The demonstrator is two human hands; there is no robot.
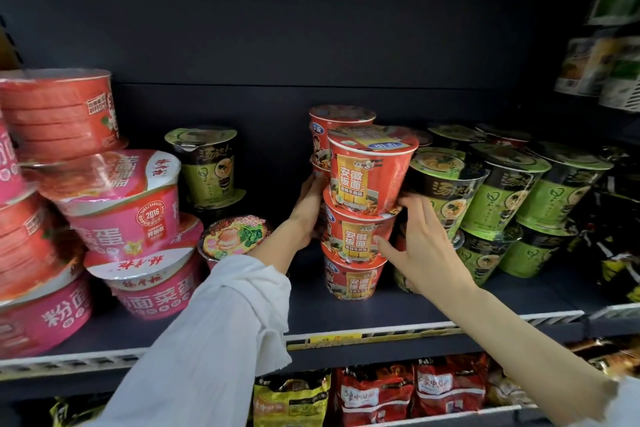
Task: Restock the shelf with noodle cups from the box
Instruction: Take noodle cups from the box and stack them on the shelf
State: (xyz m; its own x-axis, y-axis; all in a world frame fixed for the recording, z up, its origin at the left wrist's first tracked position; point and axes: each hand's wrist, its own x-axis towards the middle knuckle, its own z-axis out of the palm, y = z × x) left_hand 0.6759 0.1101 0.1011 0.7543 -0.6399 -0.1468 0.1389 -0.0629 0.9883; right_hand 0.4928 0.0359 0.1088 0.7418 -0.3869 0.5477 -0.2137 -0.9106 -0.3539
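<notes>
Noodle cups in red wrap stand in a stack of three (pixel 360 215) on the dark shelf (pixel 346 312), seen from the head camera, the only view. The top cup (pixel 370 172) sits slightly off line from the two under it and leans a little toward the right. Behind the stack, more red cups (pixel 332 130) rise in a second column, partly hidden. The left hand (pixel 310 208) reaches in from a white sleeve (pixel 214 333) and lies against the left side of the stack at about the level of the middle cup; its fingers go behind the cups, so how far they curl cannot be told. The right hand (pixel 420 239) presses the stack's right side, with the thumb on the front of the middle cup and the fingers (pixel 412 199) spread wide up to the base of the top cup. Between the two hands the stack is held upright. Just right of it stand rows of green and black cups (pixel 491 191), stacked two high and touching the right hand's back. Left of it is one green cup (pixel 207 166) further back, a tilted bowl with a pictured lid (pixel 235 237), and piles of pink and red bowls (pixel 114 215). Packets of noodles (pixel 377 392) lie on the shelf below. No box is in view.
</notes>
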